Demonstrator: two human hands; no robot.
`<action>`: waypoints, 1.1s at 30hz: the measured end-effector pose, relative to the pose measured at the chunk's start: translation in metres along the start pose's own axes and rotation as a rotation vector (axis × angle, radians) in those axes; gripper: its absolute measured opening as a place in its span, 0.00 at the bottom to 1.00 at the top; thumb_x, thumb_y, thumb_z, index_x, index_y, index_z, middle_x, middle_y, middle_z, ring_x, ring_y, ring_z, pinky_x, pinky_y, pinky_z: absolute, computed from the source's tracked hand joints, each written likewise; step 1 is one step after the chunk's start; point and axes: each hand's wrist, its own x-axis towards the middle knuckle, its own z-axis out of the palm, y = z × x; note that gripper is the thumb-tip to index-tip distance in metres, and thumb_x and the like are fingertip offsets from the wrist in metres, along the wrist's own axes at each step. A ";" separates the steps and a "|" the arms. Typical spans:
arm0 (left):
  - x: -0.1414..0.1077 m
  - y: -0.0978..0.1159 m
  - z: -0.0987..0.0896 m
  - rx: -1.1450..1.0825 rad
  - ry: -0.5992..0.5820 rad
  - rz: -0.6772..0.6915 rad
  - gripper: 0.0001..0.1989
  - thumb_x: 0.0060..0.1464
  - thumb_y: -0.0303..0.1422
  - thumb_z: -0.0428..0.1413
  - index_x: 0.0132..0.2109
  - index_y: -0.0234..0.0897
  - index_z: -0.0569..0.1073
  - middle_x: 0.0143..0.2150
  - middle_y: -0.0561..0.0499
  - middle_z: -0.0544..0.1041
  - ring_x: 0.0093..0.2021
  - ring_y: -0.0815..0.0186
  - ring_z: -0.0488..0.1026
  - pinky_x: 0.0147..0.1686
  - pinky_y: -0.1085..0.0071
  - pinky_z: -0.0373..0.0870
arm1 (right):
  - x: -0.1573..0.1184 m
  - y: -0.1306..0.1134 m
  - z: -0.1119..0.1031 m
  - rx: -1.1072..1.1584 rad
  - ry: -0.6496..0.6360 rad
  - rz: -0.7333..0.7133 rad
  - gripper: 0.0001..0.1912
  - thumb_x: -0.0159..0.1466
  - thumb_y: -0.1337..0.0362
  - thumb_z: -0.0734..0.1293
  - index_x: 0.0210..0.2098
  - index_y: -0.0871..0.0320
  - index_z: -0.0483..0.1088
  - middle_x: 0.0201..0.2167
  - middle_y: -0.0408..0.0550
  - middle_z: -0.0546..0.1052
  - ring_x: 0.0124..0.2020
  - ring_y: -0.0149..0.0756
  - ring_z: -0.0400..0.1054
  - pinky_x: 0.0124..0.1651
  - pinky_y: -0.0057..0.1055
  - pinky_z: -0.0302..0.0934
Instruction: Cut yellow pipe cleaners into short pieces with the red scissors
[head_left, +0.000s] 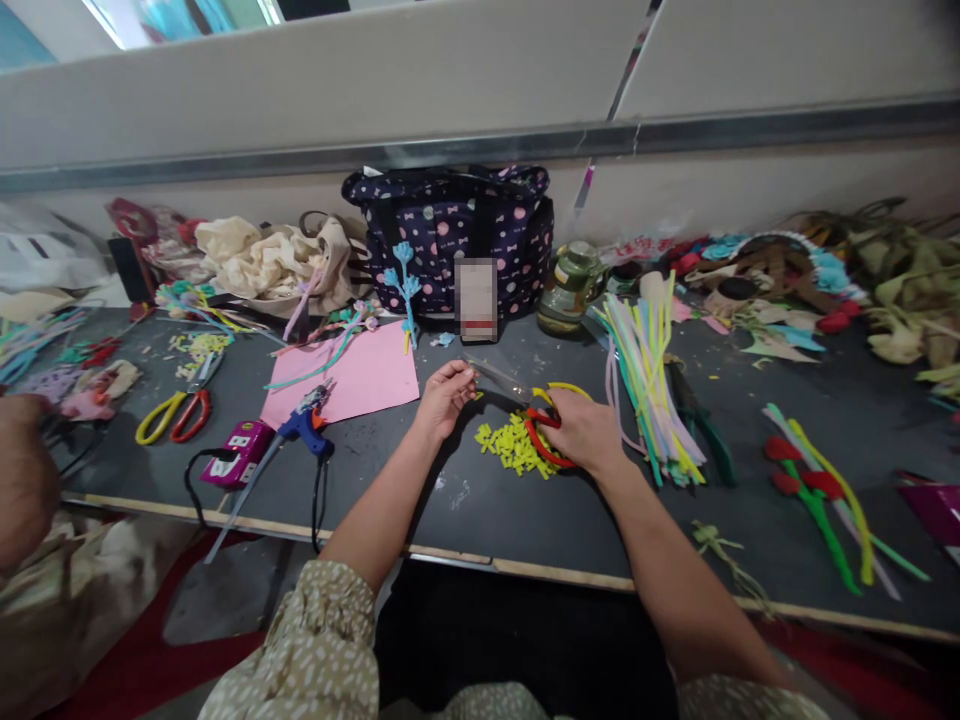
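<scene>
My right hand [581, 432] is wrapped round the red and yellow handles of a pair of scissors [510, 384], whose blades point left toward my other hand. The fingers of my left hand [448, 392] are pinched together near the blade tips; what they hold is too small to make out. Beneath the scissors lies a pile of short yellow-green pieces [517, 445] on the dark table [465, 510].
A pink sheet [375, 375] and a blue glue gun [304, 425] lie left, beside a purple power block [240, 455] and other scissors [174, 412]. Fuzzy stems [652, 390] lie right. A patterned bag [450, 235] and green jar [568, 290] stand behind. Another person's hand [26, 480] is far left.
</scene>
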 end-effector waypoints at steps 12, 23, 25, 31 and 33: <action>0.001 0.000 0.000 0.018 0.027 0.026 0.16 0.36 0.32 0.70 0.31 0.34 0.72 0.26 0.56 0.73 0.23 0.77 0.67 0.25 0.79 0.66 | 0.001 -0.002 -0.003 -0.003 0.020 0.000 0.15 0.64 0.59 0.61 0.44 0.61 0.72 0.39 0.54 0.80 0.41 0.41 0.72 0.35 0.30 0.58; 0.000 0.001 -0.002 0.006 0.017 0.020 0.14 0.39 0.32 0.69 0.33 0.34 0.74 0.30 0.54 0.76 0.25 0.76 0.69 0.27 0.78 0.66 | 0.002 -0.003 -0.004 0.030 0.001 0.037 0.16 0.62 0.59 0.62 0.45 0.61 0.71 0.39 0.55 0.80 0.42 0.42 0.72 0.36 0.30 0.61; 0.000 0.001 -0.002 -0.002 0.022 0.019 0.15 0.38 0.32 0.69 0.33 0.35 0.73 0.29 0.54 0.75 0.25 0.75 0.69 0.27 0.77 0.66 | 0.001 -0.003 -0.003 0.037 -0.005 0.018 0.16 0.62 0.59 0.62 0.45 0.61 0.71 0.40 0.55 0.80 0.42 0.42 0.72 0.37 0.30 0.61; 0.000 0.000 -0.002 -0.019 0.025 0.005 0.16 0.37 0.31 0.70 0.32 0.34 0.72 0.26 0.55 0.74 0.24 0.75 0.69 0.27 0.77 0.66 | 0.000 -0.004 -0.001 0.054 0.010 -0.012 0.15 0.63 0.59 0.61 0.44 0.61 0.71 0.41 0.54 0.79 0.43 0.42 0.73 0.38 0.31 0.61; 0.000 0.000 -0.002 -0.013 0.025 0.002 0.16 0.37 0.32 0.70 0.32 0.34 0.71 0.26 0.55 0.74 0.24 0.75 0.69 0.27 0.77 0.66 | 0.000 -0.004 -0.001 0.052 0.010 -0.013 0.15 0.64 0.60 0.60 0.45 0.61 0.71 0.41 0.55 0.79 0.42 0.42 0.73 0.37 0.31 0.61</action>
